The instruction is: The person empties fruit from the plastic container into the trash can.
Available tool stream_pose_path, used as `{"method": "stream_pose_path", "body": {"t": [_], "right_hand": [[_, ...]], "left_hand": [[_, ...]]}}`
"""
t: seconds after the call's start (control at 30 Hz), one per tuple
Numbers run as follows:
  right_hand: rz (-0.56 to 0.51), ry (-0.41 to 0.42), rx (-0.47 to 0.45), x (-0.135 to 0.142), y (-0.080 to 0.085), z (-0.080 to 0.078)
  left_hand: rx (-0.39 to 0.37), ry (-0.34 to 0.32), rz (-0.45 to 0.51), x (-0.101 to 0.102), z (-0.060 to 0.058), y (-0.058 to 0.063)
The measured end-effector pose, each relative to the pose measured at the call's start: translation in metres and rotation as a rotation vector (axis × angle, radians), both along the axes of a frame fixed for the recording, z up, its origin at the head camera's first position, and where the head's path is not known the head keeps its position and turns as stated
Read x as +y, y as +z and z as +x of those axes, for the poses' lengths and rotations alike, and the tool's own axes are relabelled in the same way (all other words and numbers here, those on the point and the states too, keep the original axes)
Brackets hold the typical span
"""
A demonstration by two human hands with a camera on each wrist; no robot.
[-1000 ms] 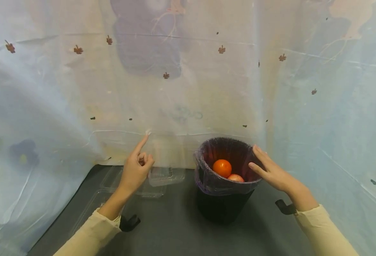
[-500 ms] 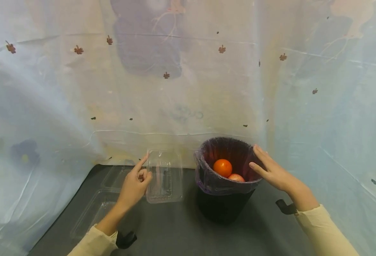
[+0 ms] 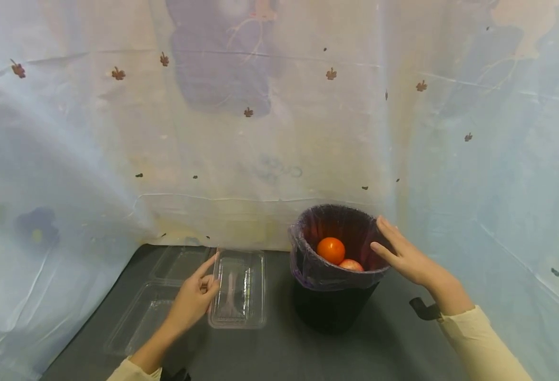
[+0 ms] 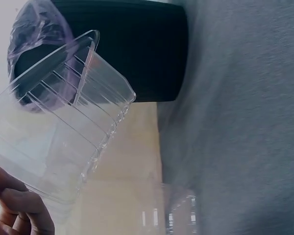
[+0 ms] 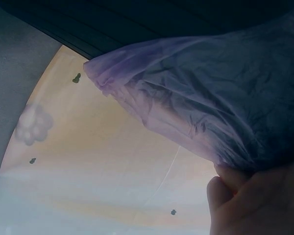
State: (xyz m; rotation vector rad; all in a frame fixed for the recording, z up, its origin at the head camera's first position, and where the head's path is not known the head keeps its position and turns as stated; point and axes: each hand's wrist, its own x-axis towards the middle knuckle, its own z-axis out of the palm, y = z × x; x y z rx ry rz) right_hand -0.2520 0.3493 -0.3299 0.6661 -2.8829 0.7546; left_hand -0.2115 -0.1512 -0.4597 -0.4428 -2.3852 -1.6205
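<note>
My left hand (image 3: 191, 301) pinches the left edge of a clear plastic container (image 3: 238, 288), held tilted above the dark table. In the left wrist view the container's ribbed wall (image 4: 95, 142) shows, with my curled fingers (image 4: 27, 208) at its corner. To the right stands a black bin (image 3: 329, 309) lined with a translucent purple bag (image 3: 314, 270). An orange round fruit (image 3: 330, 250) and a pinkish-red one (image 3: 351, 264) are inside. My right hand (image 3: 414, 262) rests at the bin's right rim, fingers extended; the right wrist view shows it touching the bag's edge (image 5: 206, 142).
Two more clear containers lie on the table at the left, one nearer (image 3: 138, 323) and one farther back (image 3: 176, 264). A printed plastic sheet (image 3: 279, 132) hangs behind the table and along both sides.
The container has swung from nearly flat to upright, facing me, then come lower and closer with my left hand. My right hand, the bin and the fruit have stayed put.
</note>
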Motion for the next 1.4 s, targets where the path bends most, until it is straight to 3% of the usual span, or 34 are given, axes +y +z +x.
{"method": "stream_pose_path", "body": {"t": [0.3, 0.57, 1.0, 1.4], "right_hand": [[-0.004, 0.004, -0.004, -0.001, 0.0, 0.001], [-0.005, -0.003, 0.001, 0.0, 0.0, -0.002], [0.001, -0.008, 0.022, 0.0, -0.001, 0.001], [-0.002, -0.011, 0.006, 0.0, -0.001, 0.0]], "left_hand": [[-0.057, -0.01, -0.031, -0.004, 0.017, -0.021], [-0.09, -0.019, -0.024, -0.007, 0.023, -0.035], [-0.232, 0.008, -0.059, -0.008, 0.031, -0.048], [-0.278, 0.027, -0.149, -0.01, 0.033, -0.052]]}}
